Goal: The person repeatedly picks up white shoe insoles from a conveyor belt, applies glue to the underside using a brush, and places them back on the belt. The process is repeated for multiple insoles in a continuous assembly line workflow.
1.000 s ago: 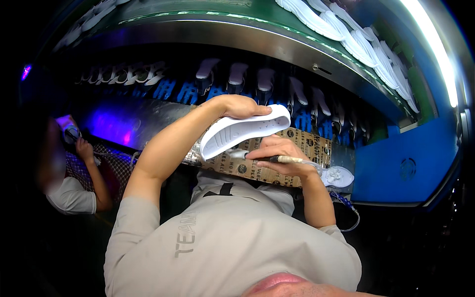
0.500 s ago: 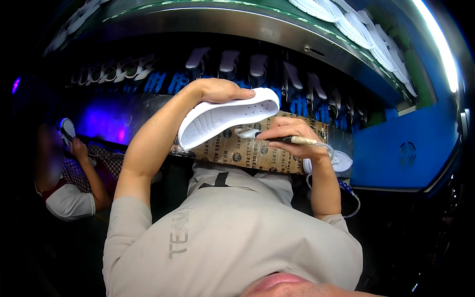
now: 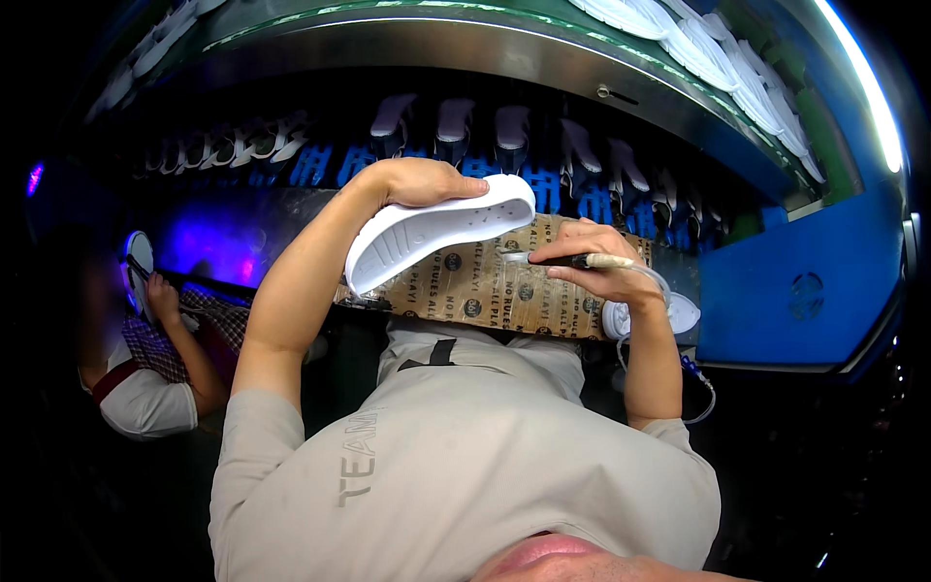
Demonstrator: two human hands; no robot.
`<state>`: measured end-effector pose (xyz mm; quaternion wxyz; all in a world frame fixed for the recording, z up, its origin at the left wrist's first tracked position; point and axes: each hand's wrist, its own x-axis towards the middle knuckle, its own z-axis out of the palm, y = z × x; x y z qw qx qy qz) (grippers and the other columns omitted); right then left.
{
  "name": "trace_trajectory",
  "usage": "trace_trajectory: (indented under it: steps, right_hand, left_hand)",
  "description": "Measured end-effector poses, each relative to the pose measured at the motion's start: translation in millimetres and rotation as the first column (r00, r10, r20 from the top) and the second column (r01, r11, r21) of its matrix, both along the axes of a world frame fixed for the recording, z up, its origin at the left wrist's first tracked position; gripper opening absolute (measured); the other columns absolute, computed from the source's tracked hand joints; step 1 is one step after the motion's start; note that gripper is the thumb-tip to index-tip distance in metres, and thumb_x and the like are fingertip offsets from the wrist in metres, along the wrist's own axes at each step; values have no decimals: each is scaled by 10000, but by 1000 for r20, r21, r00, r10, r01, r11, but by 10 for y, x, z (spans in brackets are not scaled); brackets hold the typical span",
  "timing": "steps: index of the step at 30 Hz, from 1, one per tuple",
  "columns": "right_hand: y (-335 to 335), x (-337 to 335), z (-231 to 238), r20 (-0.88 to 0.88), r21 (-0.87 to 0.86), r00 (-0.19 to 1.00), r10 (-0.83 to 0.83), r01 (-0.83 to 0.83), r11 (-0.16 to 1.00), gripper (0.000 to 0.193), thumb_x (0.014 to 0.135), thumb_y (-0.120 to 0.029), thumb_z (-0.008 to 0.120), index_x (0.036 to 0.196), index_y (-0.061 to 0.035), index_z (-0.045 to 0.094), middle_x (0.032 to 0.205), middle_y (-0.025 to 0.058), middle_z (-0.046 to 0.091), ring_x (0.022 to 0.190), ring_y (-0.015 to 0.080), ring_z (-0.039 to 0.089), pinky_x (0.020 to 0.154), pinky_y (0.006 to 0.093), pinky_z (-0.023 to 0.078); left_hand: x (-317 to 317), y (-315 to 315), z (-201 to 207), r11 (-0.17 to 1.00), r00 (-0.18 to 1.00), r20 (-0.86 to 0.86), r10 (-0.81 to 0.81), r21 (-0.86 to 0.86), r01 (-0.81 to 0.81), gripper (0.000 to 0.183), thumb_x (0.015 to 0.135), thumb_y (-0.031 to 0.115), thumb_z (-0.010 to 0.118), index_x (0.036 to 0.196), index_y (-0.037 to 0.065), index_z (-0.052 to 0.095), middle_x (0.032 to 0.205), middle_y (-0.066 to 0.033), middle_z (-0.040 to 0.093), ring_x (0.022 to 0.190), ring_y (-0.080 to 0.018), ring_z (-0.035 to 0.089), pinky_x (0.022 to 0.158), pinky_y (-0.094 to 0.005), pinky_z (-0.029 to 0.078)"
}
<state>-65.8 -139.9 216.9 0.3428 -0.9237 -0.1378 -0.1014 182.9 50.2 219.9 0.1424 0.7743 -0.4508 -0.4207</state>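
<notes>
My left hand [image 3: 427, 182] grips a white shoe sole [image 3: 427, 235] along its far edge, thumb on the rim. The sole is tilted, with its ribbed and dotted hollow side facing me. In my right hand [image 3: 606, 270] is a brush [image 3: 574, 261] with a black handle, wrapped in tan tape near its back end. A clear tube runs from it past my wrist. The brush's pale bristles point left, just right of the sole and apart from it, over a bench covered in brown printed packing tape [image 3: 475, 286].
A white round-ended piece [image 3: 679, 314] lies at the bench's right end, by a blue cabinet [image 3: 766, 281]. Beyond the bench, several shoe uppers [image 3: 456, 118] stand on blue holders. White soles [image 3: 713, 68] fill the shelf above. Another person's hand [image 3: 163, 296] holds a sole at left.
The brush has moved right, away from the sole. My left hand and the sole have shifted slightly left. At far left, the other person's sole has turned.
</notes>
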Motion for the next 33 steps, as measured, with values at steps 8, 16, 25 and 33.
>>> trace_trajectory:
  steps: [8,16,25,33]
  right_hand:
    - [470,137,-307,151,331,926,-346,282,900,272,874,-116,787,1145,-89,778,853,65,666,760,182,583,689,316,460]
    - [584,-232,-305,225,660,969,-106,-71,748,294,862,-159,798,1118,-17,774,888,94,739,783,199,611,712,322,472]
    - [441,-509,-514,139,696,854,-502,276,663,302,910,-140,731,1172,11,734,856,51,629,760,142,524,694,278,421]
    - [417,-431,-1013,-100,613,866,-490,441,655,297,915,-134,719,1191,-25,737,945,79,692,824,175,629,759,297,490]
  left_hand:
    - [-111,-66,-480,833,636,-693,338,-94,-546,592,1070,497,473,1365,12,641,1239,-192,707,1045,-256,725,875,-358,585]
    - [-328,1,-288,726,320,-947,13,-211,-654,667,1083,519,252,1372,3,560,1019,-248,706,876,-359,737,748,-470,638]
    - [1413,-1126,1514,100,663,-688,296,-668,-737,675,1093,457,314,1464,-101,395,1375,-280,596,1230,-391,632,1028,-516,525]
    - [2161,-978,909,900,439,786,435,-375,-220,564,1053,419,387,1425,29,555,1440,-245,575,1391,-440,470,1156,-549,369]
